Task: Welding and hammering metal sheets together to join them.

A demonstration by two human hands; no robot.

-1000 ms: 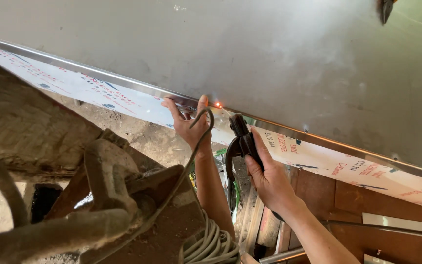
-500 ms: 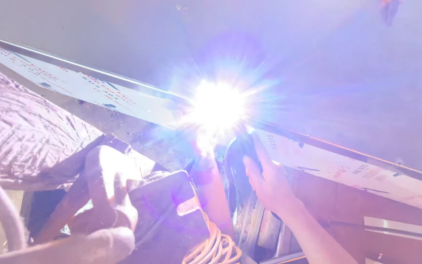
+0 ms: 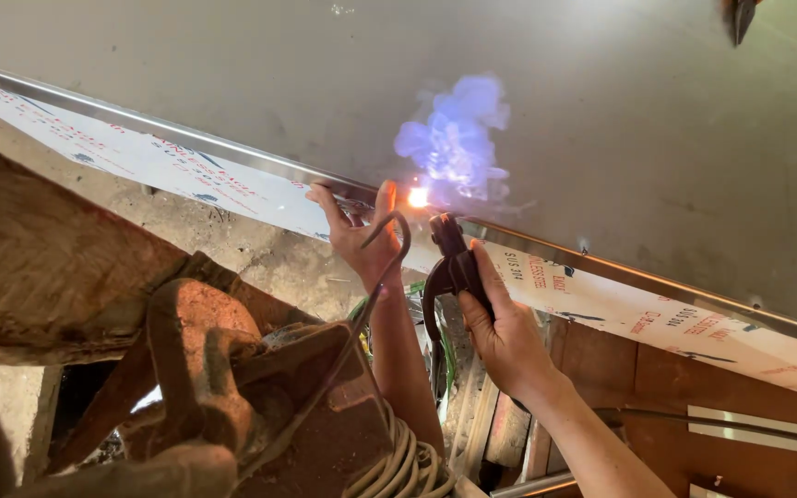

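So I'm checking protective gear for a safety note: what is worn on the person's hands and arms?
Nothing shows on either. The left hand and right hand are bare, without gloves, rings or a watch. Both forearms are uncovered as far as the picture reaches; no sleeve is visible.

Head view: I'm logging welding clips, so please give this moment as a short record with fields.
left hand: pressed on the metal strip, fingers spread
right hand: gripping the dark electrode holder
weld spot: glowing orange on the strip, between the hands
smoke: bluish puff rising over the grey metal sheet
strip covering: white protective film with red print
foreground: rusty metal piece and coiled cable
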